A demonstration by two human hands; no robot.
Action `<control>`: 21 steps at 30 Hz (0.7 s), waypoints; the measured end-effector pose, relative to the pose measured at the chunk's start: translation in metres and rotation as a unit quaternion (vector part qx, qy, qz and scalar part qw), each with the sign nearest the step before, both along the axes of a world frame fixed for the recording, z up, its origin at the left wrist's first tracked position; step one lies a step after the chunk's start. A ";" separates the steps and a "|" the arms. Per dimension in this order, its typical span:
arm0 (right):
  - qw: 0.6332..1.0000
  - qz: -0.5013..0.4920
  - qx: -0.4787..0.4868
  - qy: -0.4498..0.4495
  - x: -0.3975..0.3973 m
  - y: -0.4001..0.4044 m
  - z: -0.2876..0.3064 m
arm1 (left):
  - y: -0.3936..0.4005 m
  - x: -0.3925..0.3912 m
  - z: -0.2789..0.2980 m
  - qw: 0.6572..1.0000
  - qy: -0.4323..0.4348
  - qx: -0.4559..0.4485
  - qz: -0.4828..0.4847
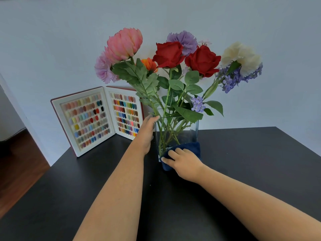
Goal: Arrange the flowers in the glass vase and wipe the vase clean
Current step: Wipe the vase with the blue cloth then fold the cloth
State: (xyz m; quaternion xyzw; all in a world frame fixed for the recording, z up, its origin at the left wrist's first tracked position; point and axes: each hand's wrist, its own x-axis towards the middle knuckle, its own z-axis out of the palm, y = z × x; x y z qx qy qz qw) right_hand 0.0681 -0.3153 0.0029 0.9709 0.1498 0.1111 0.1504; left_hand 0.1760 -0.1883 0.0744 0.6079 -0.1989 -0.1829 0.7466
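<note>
I see the glass vase [176, 134] standing on the black tabletop [243, 162], between my two hands, with the flowers [169, 54] already inside it, so I judge the arranging is done and the wiping is the step now. My left hand [146, 131] holds the left side of the vase near its rim; the thumb touches the top edge, and the fingers go behind the glass, where I cannot see how they lie. I think this hand is there to keep the tall, top-heavy vase from sliding or tipping while I rub. My right hand [182, 160] presses a dark blue cloth [192, 148] against the low front corner of the vase, with the fingers bent over the cloth.

Behind my left hand an open case of colour samples [97, 117] stands upright, near the vase but not touching it. To the right of my right hand the tabletop is free, so the cloth can go around that side easily. Leaves [188, 113] hang over the rim, so wiping higher could disturb them.
</note>
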 end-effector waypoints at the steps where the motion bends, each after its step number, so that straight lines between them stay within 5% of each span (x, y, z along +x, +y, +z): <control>1: 1.000 -0.004 -0.003 0.004 0.000 -0.001 -0.001 | 0.000 0.000 0.000 1.000 -0.002 0.004 0.000; 8: 0.999 -0.047 0.008 0.018 -0.006 -0.010 0.000 | 0.002 0.005 -0.001 1.000 -0.009 0.011 0.008; 21: 0.961 -0.274 0.020 0.032 -0.051 -0.057 0.012 | 0.002 0.007 -0.001 1.000 -0.004 0.022 0.002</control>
